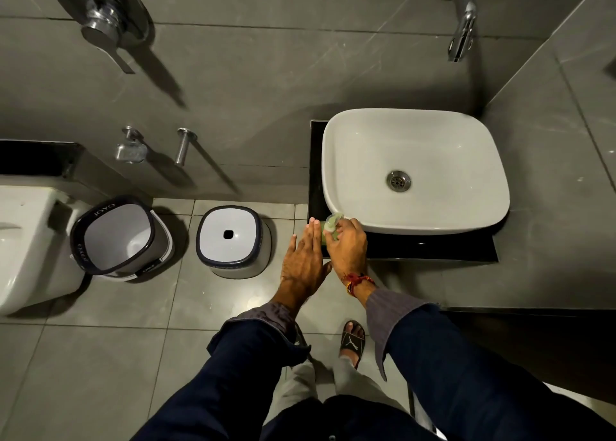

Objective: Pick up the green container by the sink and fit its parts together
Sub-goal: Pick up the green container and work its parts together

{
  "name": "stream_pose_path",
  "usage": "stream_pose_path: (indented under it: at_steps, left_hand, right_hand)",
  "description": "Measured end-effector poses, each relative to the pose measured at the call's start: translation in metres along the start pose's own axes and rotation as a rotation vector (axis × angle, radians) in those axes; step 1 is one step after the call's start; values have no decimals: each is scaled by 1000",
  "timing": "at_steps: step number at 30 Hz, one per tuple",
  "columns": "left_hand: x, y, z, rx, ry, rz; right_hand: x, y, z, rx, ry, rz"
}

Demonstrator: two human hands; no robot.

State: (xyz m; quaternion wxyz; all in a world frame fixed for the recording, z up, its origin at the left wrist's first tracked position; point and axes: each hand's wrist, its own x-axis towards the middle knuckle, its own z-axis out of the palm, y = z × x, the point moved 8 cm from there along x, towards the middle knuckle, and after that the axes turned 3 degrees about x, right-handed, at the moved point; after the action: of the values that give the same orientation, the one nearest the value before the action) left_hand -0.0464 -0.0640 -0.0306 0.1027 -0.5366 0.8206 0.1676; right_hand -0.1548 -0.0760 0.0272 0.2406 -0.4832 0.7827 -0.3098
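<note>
A small pale green container point(331, 224) sits at the front left corner of the black counter point(433, 249), just under the rim of the white sink point(343, 160). My right hand point(346, 245) is closed around it, and its fingers hide most of it. A clear rounded part shows above my fingertips. My left hand point(305, 257) is flat with fingers straight, right beside the container on its left, holding nothing.
On the floor to the left stand a white bucket point(116, 237) with a dark rim and a white stool point(233, 237) with a hole in its top. A toilet point(23, 240) is at far left. A tap point(461, 37) juts from the wall above the sink.
</note>
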Motion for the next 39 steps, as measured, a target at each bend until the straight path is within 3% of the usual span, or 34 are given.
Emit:
stream_pose_path:
  at_steps: [24,30,35,39]
  left_hand:
    - [-3,1,-4,-2,-27,3]
    - [-3,1,-4,-14,-13,-1]
    - [-3,1,-5,-13,-28,-6]
    - [-4,3,-6,10,-26,12]
  right_hand:
    - [1,1,3,104,49,134]
    - [-8,4,3,144,61,50]
    - [-4,7,2,168,91,153]
    - [-12,0,0,220,138,119]
